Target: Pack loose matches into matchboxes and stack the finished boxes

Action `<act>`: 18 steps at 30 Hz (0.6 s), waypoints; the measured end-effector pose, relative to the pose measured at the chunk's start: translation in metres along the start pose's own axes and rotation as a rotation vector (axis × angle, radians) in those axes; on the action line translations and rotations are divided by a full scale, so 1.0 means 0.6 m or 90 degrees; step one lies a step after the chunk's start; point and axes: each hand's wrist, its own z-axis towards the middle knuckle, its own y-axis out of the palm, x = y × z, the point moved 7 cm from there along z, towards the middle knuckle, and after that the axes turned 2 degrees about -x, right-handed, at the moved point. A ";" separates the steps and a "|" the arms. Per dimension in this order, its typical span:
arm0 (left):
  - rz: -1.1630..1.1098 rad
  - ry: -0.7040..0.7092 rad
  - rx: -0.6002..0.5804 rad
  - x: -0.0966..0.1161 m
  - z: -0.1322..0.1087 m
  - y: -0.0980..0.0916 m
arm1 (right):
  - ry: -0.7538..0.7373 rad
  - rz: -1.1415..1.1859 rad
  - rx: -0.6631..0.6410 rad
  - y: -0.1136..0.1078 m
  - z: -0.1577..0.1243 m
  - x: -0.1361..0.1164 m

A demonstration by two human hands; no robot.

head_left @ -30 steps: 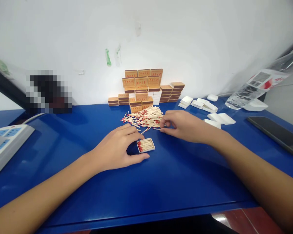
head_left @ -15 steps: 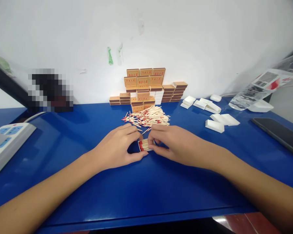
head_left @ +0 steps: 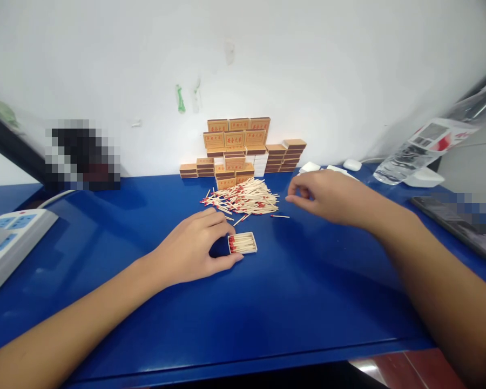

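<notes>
A white matchbox tray (head_left: pixel 243 243) filled with red-tipped matches lies on the blue table. My left hand (head_left: pixel 204 243) grips its left end, with the thumb along the near side and the fingers at the far side. Raised to the right of the loose match pile (head_left: pixel 253 195) is my right hand (head_left: pixel 322 197). Its fingers are loosely curled, the thumb is apart from them, and nothing shows in them. One stray match (head_left: pixel 280 216) lies between the pile and that hand.
Stacked matchboxes (head_left: pixel 235 139) stand against the wall behind the pile. White empty trays (head_left: pixel 309 167) are partly hidden by my right hand. A tilted water bottle (head_left: pixel 425 140) and a phone (head_left: pixel 449 221) are at the right, a power strip (head_left: pixel 20 237) at the left.
My right hand has let go of the matches in the tray and moved away to the right and up. A single match now lies right of the pile. My left hand stays at the tray.
</notes>
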 end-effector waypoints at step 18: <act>-0.004 0.013 0.014 -0.005 -0.003 0.002 | 0.200 -0.087 0.140 -0.002 0.033 0.167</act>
